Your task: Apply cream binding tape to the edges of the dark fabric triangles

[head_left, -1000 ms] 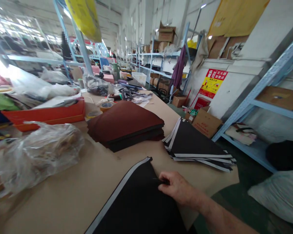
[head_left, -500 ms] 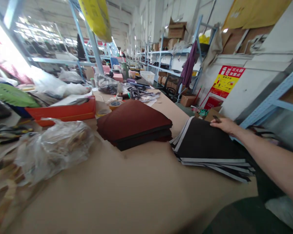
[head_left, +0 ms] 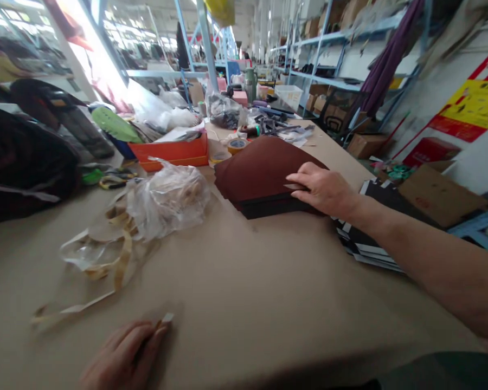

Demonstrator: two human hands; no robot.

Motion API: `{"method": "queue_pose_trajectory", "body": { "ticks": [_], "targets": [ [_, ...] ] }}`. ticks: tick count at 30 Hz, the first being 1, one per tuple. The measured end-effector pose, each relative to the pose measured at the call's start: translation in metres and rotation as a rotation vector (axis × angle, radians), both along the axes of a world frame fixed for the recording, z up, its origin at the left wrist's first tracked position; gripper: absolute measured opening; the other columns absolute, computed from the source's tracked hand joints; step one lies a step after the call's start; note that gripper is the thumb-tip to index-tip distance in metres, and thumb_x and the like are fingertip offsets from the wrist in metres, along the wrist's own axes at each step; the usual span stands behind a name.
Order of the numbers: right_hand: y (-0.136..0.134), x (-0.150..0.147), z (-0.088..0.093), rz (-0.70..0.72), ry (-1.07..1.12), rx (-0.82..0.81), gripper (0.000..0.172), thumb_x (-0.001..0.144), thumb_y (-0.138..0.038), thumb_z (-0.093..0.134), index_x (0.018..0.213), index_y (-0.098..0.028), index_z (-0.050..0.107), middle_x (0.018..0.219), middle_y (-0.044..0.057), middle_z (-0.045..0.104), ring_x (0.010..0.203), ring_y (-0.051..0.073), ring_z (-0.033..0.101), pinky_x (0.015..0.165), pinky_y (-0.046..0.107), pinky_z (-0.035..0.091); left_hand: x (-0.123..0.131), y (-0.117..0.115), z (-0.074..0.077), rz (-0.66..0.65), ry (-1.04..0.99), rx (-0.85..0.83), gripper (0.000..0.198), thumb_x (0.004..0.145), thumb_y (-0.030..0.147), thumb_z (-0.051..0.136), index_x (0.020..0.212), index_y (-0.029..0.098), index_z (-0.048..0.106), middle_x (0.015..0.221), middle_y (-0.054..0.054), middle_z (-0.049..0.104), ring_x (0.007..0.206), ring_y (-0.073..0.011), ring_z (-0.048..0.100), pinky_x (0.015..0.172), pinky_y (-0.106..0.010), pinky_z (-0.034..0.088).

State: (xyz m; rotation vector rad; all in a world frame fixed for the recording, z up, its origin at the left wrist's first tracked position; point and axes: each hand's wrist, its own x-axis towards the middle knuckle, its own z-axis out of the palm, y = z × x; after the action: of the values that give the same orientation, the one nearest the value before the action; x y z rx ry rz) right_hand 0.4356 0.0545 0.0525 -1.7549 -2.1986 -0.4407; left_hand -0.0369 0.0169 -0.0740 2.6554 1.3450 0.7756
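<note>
My right hand (head_left: pixel 323 189) reaches across the tan table (head_left: pixel 268 292) to a stack of dark maroon sheets (head_left: pixel 260 168). Its fingers are pressed together on the stack's near right corner, with the thumb tucked at the top sheet's edge. Just right of that stack, partly under my forearm, lies a pile of black sheets with white edging (head_left: pixel 368 252). My left hand (head_left: pixel 124 355) sits at the bottom edge of the view, fingers curled and pinching a small pale scrap (head_left: pixel 167 318) against the table.
A crumpled clear plastic bag (head_left: pixel 166 197) and loose yellowish tape strips (head_left: pixel 106 260) lie left of centre. Behind them are an orange tray (head_left: pixel 174 151), a tape roll (head_left: pixel 238 145) and scissors (head_left: pixel 114 179). A black bag (head_left: pixel 20 162) lies far left. Cardboard boxes (head_left: pixel 439 192) and blue shelving stand to the right.
My right hand went from the black-and-white pile to the maroon stack. The black sheet near me a second ago is gone from view. The view swung left and my left hand came in.
</note>
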Motion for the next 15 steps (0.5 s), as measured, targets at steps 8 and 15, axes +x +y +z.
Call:
{"method": "queue_pose_trajectory", "body": {
  "ticks": [8, 15],
  "targets": [
    [0.046, -0.020, -0.011, -0.055, -0.392, -0.180, 0.036, 0.082, -0.026, 0.059, 0.116, -0.017, 0.058, 0.109, 0.011, 0.058, 0.089, 0.022, 0.060, 0.062, 0.028, 0.040, 0.001, -0.004, 0.002, 0.007, -0.040, -0.036, 0.029, 0.087, 0.045, 0.051, 0.075, 0.022, 0.063, 0.074, -0.001, 0.066, 0.071, -0.0149, 0.064, 0.069, -0.024, 0.050],
    [0.062, 0.002, 0.008, -0.152, 0.226, -0.144, 0.024, 0.087, -0.027, 0.053, 0.096, -0.014, 0.071, 0.088, 0.004, 0.069, 0.081, 0.016, 0.061, 0.073, 0.025, 0.042, 0.005, -0.009, 0.005, 0.010, -0.051, -0.095, 0.023, 0.089, 0.038, 0.051, 0.075, 0.021, 0.060, 0.075, -0.002, 0.063, 0.073, -0.0164, 0.061, 0.070, -0.028, 0.048]
  ]
}}
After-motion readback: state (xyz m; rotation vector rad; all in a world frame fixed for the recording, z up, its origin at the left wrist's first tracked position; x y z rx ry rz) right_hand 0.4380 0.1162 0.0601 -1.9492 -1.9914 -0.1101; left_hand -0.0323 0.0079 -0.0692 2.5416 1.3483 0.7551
